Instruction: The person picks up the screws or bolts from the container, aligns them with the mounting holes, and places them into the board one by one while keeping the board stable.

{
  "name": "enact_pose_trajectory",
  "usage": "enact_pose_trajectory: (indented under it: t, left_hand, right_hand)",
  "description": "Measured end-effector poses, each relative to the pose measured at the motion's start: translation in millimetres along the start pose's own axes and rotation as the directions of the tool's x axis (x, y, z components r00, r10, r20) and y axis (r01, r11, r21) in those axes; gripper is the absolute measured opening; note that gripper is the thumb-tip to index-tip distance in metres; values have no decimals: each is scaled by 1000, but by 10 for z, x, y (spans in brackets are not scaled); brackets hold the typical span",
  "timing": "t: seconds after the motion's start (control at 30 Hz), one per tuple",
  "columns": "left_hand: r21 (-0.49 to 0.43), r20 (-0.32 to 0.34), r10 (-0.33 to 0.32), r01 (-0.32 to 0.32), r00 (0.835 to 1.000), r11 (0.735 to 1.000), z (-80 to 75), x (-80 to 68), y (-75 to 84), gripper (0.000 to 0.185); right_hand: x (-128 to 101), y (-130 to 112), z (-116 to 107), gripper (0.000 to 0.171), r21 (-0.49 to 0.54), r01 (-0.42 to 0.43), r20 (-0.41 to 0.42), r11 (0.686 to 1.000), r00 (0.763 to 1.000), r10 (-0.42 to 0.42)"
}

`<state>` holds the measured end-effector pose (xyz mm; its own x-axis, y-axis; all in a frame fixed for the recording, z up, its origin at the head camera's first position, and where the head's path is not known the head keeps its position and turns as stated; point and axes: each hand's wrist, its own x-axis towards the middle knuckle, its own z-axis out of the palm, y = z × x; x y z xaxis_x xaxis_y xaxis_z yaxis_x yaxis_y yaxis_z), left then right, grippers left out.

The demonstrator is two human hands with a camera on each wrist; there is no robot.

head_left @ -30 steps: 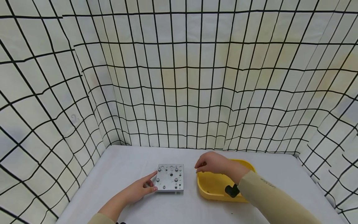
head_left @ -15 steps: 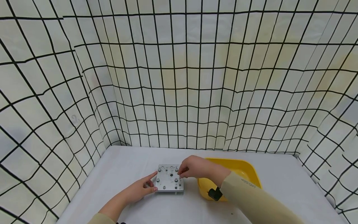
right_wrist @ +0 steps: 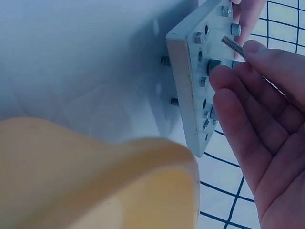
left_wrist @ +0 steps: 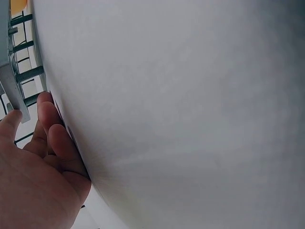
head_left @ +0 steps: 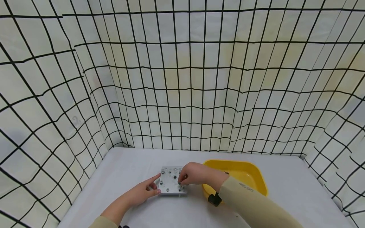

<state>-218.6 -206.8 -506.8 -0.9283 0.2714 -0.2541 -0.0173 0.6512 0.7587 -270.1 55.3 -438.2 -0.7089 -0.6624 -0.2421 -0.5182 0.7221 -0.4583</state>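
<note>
A square metal plate [head_left: 170, 181] with drilled holes and several bolts stands raised on bolt ends above the white table. My left hand [head_left: 139, 193] holds its left edge, the thumb at the near corner and the index finger farther up. Below the plate, threaded bolts [left_wrist: 30, 73] show in the left wrist view beside curled fingers. My right hand [head_left: 196, 174] is over the plate's right side. In the right wrist view it pinches a small threaded screw [right_wrist: 232, 46], tip toward the plate face, the head hidden by the fingers.
A yellow tray [head_left: 228, 163] stands right of the plate, partly under my right forearm. A black device [head_left: 214, 199] is at the right wrist. Behind the table [head_left: 137, 161] and at both sides rise white walls with a black grid [head_left: 196, 91].
My right hand has moved left from above the tray to the plate's right side, then slightly nearer me. The left hand has stayed at the plate's edge.
</note>
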Motion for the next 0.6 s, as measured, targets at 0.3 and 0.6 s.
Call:
enact_pose_trajectory:
  t: [0.3,0.6]
  left_hand:
    - [2,-4,12,-12,1000,1000,-17,-1,16,77]
    - [-1,2,-1,1,1000,1000,-4,5,4,78]
  right_hand:
    - [55,-10,53,6,-40,11,23,999,1000,-10]
    - [76,-35,132,5,-112,11,20,994,1000,-9]
